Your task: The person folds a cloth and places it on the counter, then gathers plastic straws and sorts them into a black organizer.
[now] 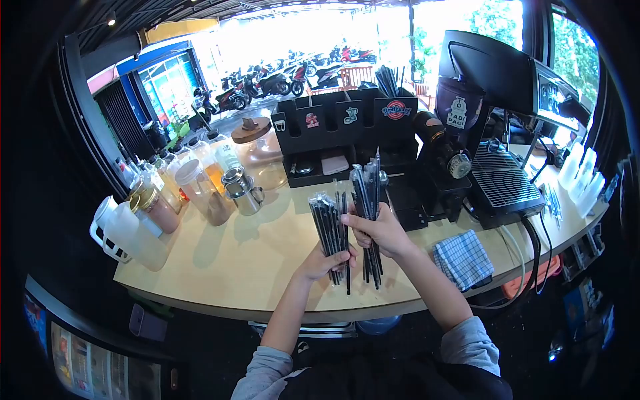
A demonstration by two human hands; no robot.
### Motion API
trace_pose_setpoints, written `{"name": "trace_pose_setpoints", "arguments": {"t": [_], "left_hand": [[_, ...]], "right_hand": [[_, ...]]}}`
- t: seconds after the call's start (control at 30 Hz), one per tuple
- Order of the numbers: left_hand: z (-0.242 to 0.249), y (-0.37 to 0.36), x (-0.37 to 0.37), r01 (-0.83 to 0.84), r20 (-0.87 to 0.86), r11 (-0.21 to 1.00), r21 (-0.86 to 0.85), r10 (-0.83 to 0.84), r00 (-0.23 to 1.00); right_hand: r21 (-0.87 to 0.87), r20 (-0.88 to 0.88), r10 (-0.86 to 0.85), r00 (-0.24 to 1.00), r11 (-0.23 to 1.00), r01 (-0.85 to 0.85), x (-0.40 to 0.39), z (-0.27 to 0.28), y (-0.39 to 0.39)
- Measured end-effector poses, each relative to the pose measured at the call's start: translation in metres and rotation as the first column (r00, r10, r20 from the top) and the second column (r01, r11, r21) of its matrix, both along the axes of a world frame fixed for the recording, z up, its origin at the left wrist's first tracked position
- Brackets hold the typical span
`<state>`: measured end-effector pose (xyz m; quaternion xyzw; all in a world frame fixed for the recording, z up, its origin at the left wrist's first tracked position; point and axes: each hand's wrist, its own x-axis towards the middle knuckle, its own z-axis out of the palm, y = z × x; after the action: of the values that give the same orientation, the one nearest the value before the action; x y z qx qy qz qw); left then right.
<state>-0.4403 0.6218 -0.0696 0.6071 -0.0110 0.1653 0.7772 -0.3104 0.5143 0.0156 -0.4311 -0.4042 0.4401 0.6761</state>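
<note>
My left hand (pixel 325 261) is closed around the lower part of a bundle of black straws (pixel 327 223), several of them in clear wrappers. Beside it, my right hand (pixel 379 232) grips a second bundle of black straws (pixel 365 187), also partly wrapped. Both bundles stand nearly upright over the wooden counter (pixel 253 280), their lower ends poking out below my hands. The thumb of my right hand lies against the edge of the left bundle. Behind the hands stands a black organizer (pixel 347 120) with stickers, and more dark straws (pixel 390 81) rise from its right end.
Plastic jugs (pixel 137 237), bottles and a metal drip filter (pixel 241 190) crowd the counter's left. A lidded glass jar (pixel 259 157) stands beside the organizer. To the right are a coffee grinder (pixel 445 160), an espresso machine (pixel 507 187) and a folded checked cloth (pixel 463 259).
</note>
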Motion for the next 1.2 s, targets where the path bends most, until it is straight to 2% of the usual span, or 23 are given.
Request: {"name": "trace_pose_setpoints", "arguments": {"t": [0.03,0.13,0.27,0.33,0.37,0.43,0.47,0.5,0.6,0.63,0.7,0.77,0.83,0.9,0.97,1.03,1.1,1.2], "left_hand": [[-0.001,0.000,0.000,0.029,0.009,0.999,0.030,-0.030,1.000],[0.002,-0.004,-0.002,0.058,0.020,0.997,0.043,-0.059,0.998],[0.004,-0.008,0.000,0.024,0.023,0.996,0.084,-0.026,0.999],[0.005,-0.012,0.004,-0.189,-0.033,0.981,0.034,0.190,0.981],[0.005,-0.012,0.006,-0.190,-0.032,0.981,0.032,0.191,0.981],[0.005,-0.010,0.011,-0.286,0.006,0.945,-0.160,0.290,0.957],[0.007,-0.012,0.011,-0.314,0.006,0.926,-0.207,0.322,0.947],[0.008,-0.013,0.011,-0.316,0.007,0.925,-0.210,0.324,0.946],[0.010,-0.017,0.010,-0.321,0.023,0.917,-0.235,0.336,0.942],[0.010,-0.019,0.010,-0.311,0.013,0.926,-0.214,0.321,0.947],[0.013,-0.023,0.010,-0.299,0.002,0.934,-0.194,0.305,0.952],[0.015,-0.027,0.011,-0.301,-0.010,0.952,-0.050,0.301,0.953],[0.016,-0.031,0.012,-0.307,-0.016,0.951,-0.046,0.307,0.952],[0.013,-0.032,0.013,-0.308,-0.025,0.941,0.140,0.314,0.949],[0.014,-0.034,0.012,-0.319,-0.019,0.938,0.135,0.324,0.946],[0.017,-0.037,0.010,-0.351,0.025,0.935,0.050,0.350,0.936],[0.018,-0.036,0.008,-0.346,0.033,0.938,0.032,0.345,0.938],[0.019,-0.036,0.006,-0.359,0.034,0.933,0.037,0.358,0.933]], "right_hand": [[0.022,-0.045,0.026,0.999,0.999,-0.025,0.000,0.001,-0.001],[0.044,-0.025,0.072,0.997,0.997,-0.071,0.001,-0.001,-0.003],[0.089,0.020,0.016,1.000,0.996,-0.018,0.002,-0.005,-0.001],[0.129,0.141,-0.167,0.976,0.980,0.149,0.004,-0.005,-0.001],[0.128,0.142,-0.165,0.976,0.981,0.147,0.005,-0.005,-0.001],[0.209,0.217,-0.378,0.900,0.918,0.336,0.008,-0.007,0.002],[0.229,0.317,-0.385,0.867,0.918,0.324,0.020,-0.015,0.004],[0.227,0.319,-0.382,0.867,0.919,0.322,0.018,-0.011,0.003],[0.260,0.131,-0.254,0.958,0.941,0.214,0.013,-0.004,0.001],[0.259,0.131,-0.254,0.958,0.942,0.214,0.012,-0.004,0.000],[0.108,0.000,-0.107,0.994,0.988,0.106,0.009,-0.001,-0.006],[0.062,0.013,-0.117,0.993,0.991,0.116,0.006,-0.001,-0.004],[-0.015,0.177,-0.121,0.977,0.992,0.125,0.003,0.001,-0.003],[-0.027,0.176,-0.142,0.974,0.989,0.149,0.001,-0.003,0.000],[-0.012,0.117,-0.163,0.980,0.986,0.166,0.001,-0.005,0.001],[0.013,0.107,-0.163,0.981,0.987,0.163,0.002,-0.005,0.001],[0.043,0.038,-0.096,0.995,0.995,0.095,0.006,-0.009,0.002],[0.035,0.052,-0.096,0.994,0.995,0.094,0.009,-0.010,0.003]]}}
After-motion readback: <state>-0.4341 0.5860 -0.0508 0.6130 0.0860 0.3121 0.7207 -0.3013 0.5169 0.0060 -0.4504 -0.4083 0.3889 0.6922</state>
